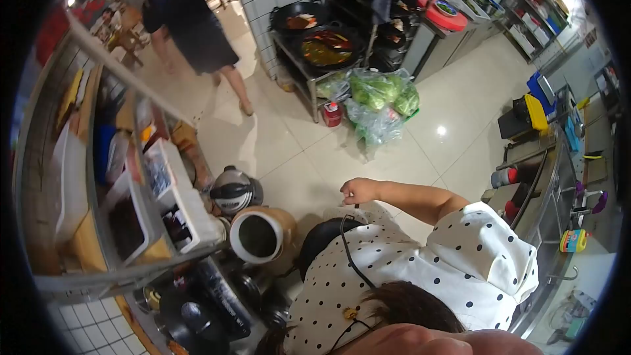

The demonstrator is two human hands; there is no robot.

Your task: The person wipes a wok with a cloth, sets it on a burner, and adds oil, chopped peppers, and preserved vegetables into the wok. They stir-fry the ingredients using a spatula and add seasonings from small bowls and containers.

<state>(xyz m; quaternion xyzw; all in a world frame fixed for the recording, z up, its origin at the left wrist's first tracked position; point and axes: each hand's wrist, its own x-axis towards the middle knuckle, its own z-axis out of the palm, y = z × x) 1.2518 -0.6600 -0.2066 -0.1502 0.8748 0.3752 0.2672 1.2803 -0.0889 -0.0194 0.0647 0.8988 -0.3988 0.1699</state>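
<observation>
My right hand (359, 192) is held in front of my body at about waist height, over the tiled floor. Its fingers are curled closed, and nothing shows in them. The bare forearm comes in from the right, out of a white sleeve with black dots (483, 240). A dark cord (355, 256) hangs down over the same dotted top. My left hand does not show. Left of my body stand a tan barrel with a pale rim (289, 230) and a metal pot with a black-handled lid (235, 190).
Ahead, a low metal table (299, 75) holds two black woks (328, 47). Bagged green vegetables (378, 95) and a red-capped container (332, 114) stand on the floor. A person in dark clothes (190, 23) is at upper left. Shelves (95, 177) line the left; a metal counter (549, 223) the right.
</observation>
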